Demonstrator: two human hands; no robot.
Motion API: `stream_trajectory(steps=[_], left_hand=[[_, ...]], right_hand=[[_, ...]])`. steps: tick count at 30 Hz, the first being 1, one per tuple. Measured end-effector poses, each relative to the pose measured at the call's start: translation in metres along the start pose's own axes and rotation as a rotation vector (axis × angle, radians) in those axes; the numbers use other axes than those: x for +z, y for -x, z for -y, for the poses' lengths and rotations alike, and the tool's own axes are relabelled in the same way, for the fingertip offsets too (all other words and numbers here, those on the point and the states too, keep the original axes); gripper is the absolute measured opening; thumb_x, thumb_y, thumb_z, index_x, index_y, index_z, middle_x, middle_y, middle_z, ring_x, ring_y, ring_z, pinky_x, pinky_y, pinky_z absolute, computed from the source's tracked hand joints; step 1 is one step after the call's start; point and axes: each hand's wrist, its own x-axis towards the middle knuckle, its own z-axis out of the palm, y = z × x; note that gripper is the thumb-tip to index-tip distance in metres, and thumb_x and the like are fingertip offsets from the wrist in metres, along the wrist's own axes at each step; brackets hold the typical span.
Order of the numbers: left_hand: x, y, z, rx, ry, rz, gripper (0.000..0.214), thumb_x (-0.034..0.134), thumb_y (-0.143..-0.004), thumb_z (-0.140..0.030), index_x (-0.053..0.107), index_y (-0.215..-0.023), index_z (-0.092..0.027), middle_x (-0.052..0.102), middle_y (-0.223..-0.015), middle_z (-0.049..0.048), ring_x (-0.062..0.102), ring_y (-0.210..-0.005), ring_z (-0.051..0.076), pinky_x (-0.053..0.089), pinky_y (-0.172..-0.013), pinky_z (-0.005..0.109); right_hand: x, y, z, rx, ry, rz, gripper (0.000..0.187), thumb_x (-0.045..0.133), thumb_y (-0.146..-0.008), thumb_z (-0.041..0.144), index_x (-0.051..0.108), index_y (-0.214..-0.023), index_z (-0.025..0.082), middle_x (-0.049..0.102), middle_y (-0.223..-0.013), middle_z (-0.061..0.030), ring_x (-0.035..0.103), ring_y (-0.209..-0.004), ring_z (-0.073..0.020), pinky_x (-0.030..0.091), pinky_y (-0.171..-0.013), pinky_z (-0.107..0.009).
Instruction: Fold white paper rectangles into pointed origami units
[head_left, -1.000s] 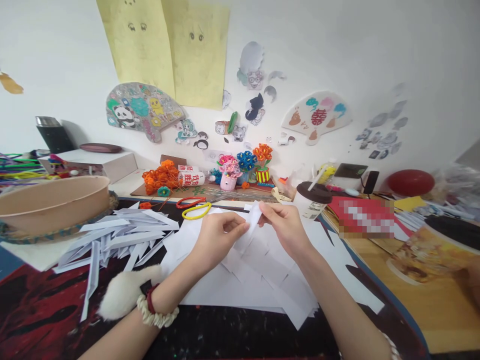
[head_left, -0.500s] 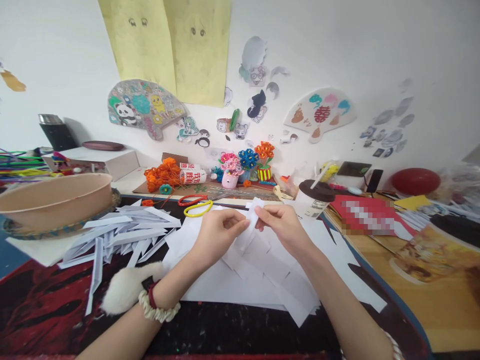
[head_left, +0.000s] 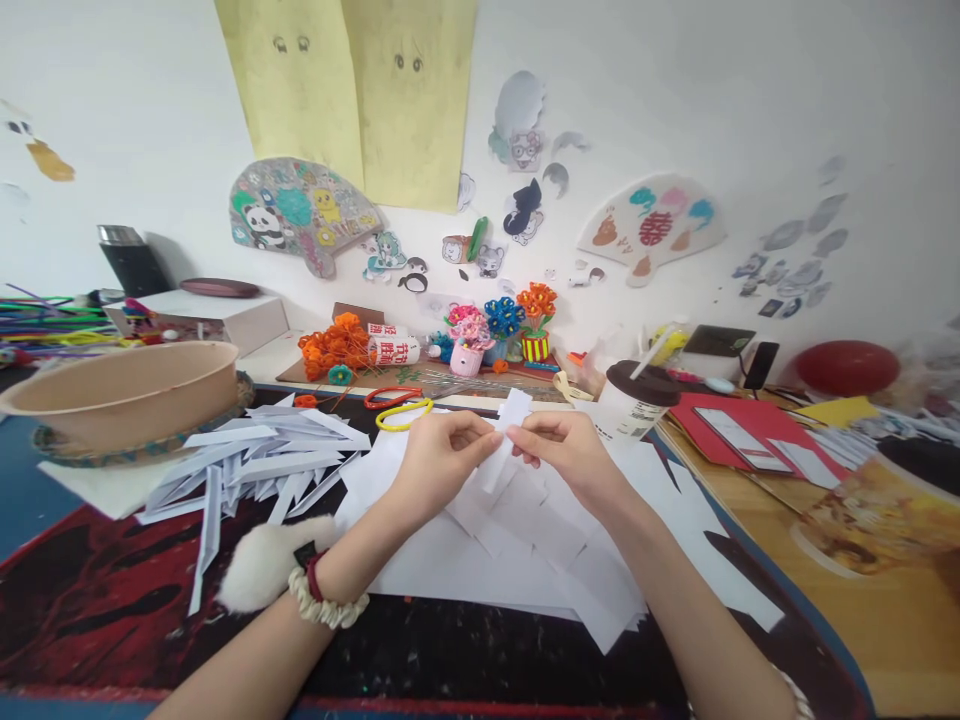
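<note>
White paper strip (head_left: 514, 408) — narrow, slanted, uneven-topped, pinched by fingers (head_left: 529, 441)

Note beige basin (head_left: 142, 418) at left. At rear, see striped pot (head_left: 535, 348) holding orange flowers (head_left: 537, 303), near blue flowers (head_left: 503, 316). Right of centre: dark-lidded cup (head_left: 637, 415) with straw (head_left: 654, 350). On wall (head_left: 645, 90): yellow sheets (head_left: 409, 130), fan (head_left: 296, 207).

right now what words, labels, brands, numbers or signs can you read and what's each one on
"囍", in red, on the right-hand wall fan.
Red Chinese characters on the white cylinders: too blurred to quote surely.
Small dark print on the lidded cup: too small to read.
No brand or number is legible.
</note>
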Motion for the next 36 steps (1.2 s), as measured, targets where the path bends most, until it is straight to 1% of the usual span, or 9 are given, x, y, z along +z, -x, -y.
stream_trajectory(steps=[4,8,12,15,20,25,31,34,36], left_hand=[[-0.0002,0.0000,0.0008,0.017,-0.036,0.004,0.024,0.064,-0.078,-0.031,0.065,-0.062,-0.014,0.060,-0.058,0.0007,0.047,-0.052,0.010,0.037,-0.049,0.020],[-0.0008,-0.0001,0.0004,0.015,-0.032,-0.008,0.023,0.064,-0.077,-0.032,0.065,-0.063,-0.014,0.060,-0.058,0.0007,0.047,-0.052,0.010,0.036,-0.048,0.020],[-0.0022,-0.0001,-0.0022,-0.002,0.002,-0.013,0.024,0.065,-0.077,-0.033,0.065,-0.063,-0.013,0.059,-0.057,0.0007,0.046,-0.051,0.009,0.034,-0.047,0.019],[-0.0019,0.0006,-0.0038,-0.025,0.084,0.018,0.023,0.066,-0.075,-0.033,0.066,-0.063,-0.013,0.059,-0.057,0.0010,0.046,-0.051,0.009,0.034,-0.047,0.019],[-0.0006,0.0026,-0.0051,-0.067,0.229,0.062,0.023,0.068,-0.074,-0.032,0.066,-0.065,-0.012,0.060,-0.059,0.0017,0.048,-0.052,0.009,0.037,-0.048,0.020],[-0.0014,0.0022,-0.0047,-0.032,0.161,0.027,0.021,0.067,-0.076,-0.029,0.066,-0.064,-0.012,0.064,-0.060,0.0026,0.052,-0.053,0.010,0.040,-0.050,0.020],[-0.0013,0.0029,-0.0064,0.039,0.029,0.011,0.021,0.064,-0.078,-0.028,0.067,-0.064,-0.014,0.066,-0.062,0.0031,0.053,-0.055,0.011,0.039,-0.051,0.021],[-0.0022,0.0037,-0.0069,0.060,0.024,-0.012,0.019,0.064,-0.078,-0.027,0.066,-0.064,-0.014,0.066,-0.061,0.0021,0.054,-0.055,0.011,0.040,-0.052,0.021],[-0.0027,0.0041,-0.0072,0.075,0.013,-0.028,0.018,0.064,-0.078,-0.025,0.065,-0.063,-0.014,0.065,-0.060,0.0012,0.054,-0.055,0.011,0.041,-0.053,0.020]], right_hand=[[-0.0004,0.0007,0.0012,-0.022,0.048,-0.037,0.033,0.075,-0.071,0.044,0.062,-0.057,0.018,0.057,-0.057,-0.0006,0.050,-0.056,-0.0130,0.039,-0.052,-0.026],[-0.0002,-0.0006,0.0013,-0.004,0.099,0.014,0.036,0.070,-0.076,0.046,0.058,-0.058,0.018,0.055,-0.057,0.0005,0.047,-0.054,-0.0122,0.037,-0.052,-0.026],[-0.0008,-0.0009,-0.0009,-0.038,0.196,0.089,0.035,0.064,-0.082,0.045,0.058,-0.061,0.017,0.054,-0.060,0.0007,0.047,-0.057,-0.0120,0.036,-0.053,-0.025],[-0.0032,0.0000,-0.0038,-0.062,0.188,0.152,0.034,0.060,-0.086,0.044,0.061,-0.064,0.018,0.056,-0.062,0.0000,0.049,-0.058,-0.0125,0.038,-0.054,-0.025],[-0.0058,0.0010,-0.0071,-0.055,0.087,0.171,0.032,0.063,-0.084,0.043,0.064,-0.066,0.017,0.058,-0.062,-0.0007,0.050,-0.057,-0.0121,0.039,-0.053,-0.025],[-0.0023,0.0016,-0.0051,0.043,0.064,0.228,0.031,0.064,-0.083,0.043,0.065,-0.068,0.017,0.059,-0.063,-0.0013,0.051,-0.058,-0.0121,0.041,-0.054,-0.025],[-0.0059,0.0013,-0.0067,0.023,0.008,0.306,0.025,0.069,-0.079,0.043,0.070,-0.076,0.018,0.064,-0.069,-0.0022,0.056,-0.062,-0.0137,0.045,-0.058,-0.026],[-0.0063,0.0016,-0.0078,0.060,0.030,0.307,0.027,0.068,-0.080,0.043,0.069,-0.074,0.017,0.065,-0.068,-0.0026,0.055,-0.061,-0.0133,0.045,-0.057,-0.026],[-0.0054,0.0024,-0.0072,0.097,0.069,0.336,0.027,0.069,-0.080,0.042,0.068,-0.072,0.017,0.066,-0.068,-0.0030,0.057,-0.061,-0.0134,0.045,-0.055,-0.025]])
